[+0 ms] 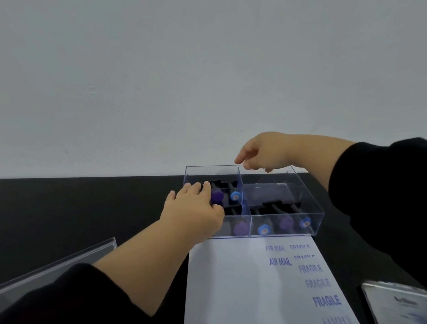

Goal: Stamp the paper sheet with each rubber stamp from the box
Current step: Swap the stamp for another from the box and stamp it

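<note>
A clear acrylic box (306,191) with dividers stands at the far end of a white paper sheet (235,292). Several rubber stamps with purple and blue knobs lie in its compartments. My left hand (194,209) reaches into the back left compartment, fingers curled round a purple-knobbed stamp (217,196); a blue-knobbed stamp (235,196) lies beside it. My right hand (264,154) rests on the box's far rim, fingers bent over the edge. The sheet carries blue prints reading AIR MAIL, FRAGILE and a faint SAMPLE.
The black table (67,218) meets a white wall behind the box. A clear acrylic lid or panel (46,271) lies at the left under my left forearm. A metal ink-pad tin (398,303) sits at the lower right beside the sheet.
</note>
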`<action>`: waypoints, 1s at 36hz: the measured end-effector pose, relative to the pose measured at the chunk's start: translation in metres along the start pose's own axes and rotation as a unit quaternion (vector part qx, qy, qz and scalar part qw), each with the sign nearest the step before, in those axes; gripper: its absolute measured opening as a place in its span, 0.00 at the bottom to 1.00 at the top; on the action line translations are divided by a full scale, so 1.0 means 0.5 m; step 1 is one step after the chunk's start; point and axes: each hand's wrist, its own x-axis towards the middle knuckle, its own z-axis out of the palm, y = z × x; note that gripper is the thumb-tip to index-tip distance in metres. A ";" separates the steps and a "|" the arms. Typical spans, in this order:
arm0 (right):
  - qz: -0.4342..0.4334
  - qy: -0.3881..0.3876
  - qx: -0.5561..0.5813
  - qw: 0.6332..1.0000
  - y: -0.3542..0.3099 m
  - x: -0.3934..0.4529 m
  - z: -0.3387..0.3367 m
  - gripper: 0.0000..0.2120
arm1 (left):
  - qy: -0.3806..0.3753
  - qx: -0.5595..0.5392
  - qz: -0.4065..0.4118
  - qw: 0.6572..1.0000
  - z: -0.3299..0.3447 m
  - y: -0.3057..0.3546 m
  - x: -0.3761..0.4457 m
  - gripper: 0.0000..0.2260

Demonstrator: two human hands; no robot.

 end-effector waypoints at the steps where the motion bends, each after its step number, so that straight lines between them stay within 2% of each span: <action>1: -0.014 0.000 -0.031 0.999 -0.003 0.008 0.007 0.11 | 0.007 0.011 0.003 1.000 -0.006 -0.003 0.005 0.27; 8: -0.046 -0.038 -0.119 0.991 -0.002 0.058 0.068 0.13 | -0.004 -0.007 0.020 1.000 -0.005 -0.021 0.033 0.26; 15: -0.043 -0.083 -0.245 0.965 0.004 0.091 0.107 0.19 | 0.063 -0.040 0.028 0.997 0.021 -0.022 0.029 0.24; 24: -0.028 -0.114 -0.303 0.946 0.005 0.143 0.126 0.19 | 0.028 0.027 0.024 0.999 0.031 -0.031 0.040 0.27; 29: -0.020 -0.109 -0.311 0.944 0.002 0.152 0.129 0.19 | 0.063 -0.002 0.021 0.998 0.028 -0.025 0.030 0.25; 31: -0.013 -0.102 -0.298 0.949 0.006 0.160 0.132 0.19 | 0.067 0.013 0.025 0.997 0.031 -0.028 0.031 0.31; 33: -0.011 -0.100 -0.290 0.952 0.008 0.164 0.134 0.19 | 0.068 0.071 0.051 0.994 0.040 -0.032 0.040 0.45; 34: -0.011 -0.100 -0.289 0.952 0.007 0.164 0.133 0.19 | 0.063 0.087 0.056 0.993 0.041 -0.033 0.043 0.47; 36: -0.013 -0.096 -0.281 0.955 0.002 0.161 0.127 0.18 | 0.068 0.073 0.039 0.994 0.042 -0.033 0.043 0.44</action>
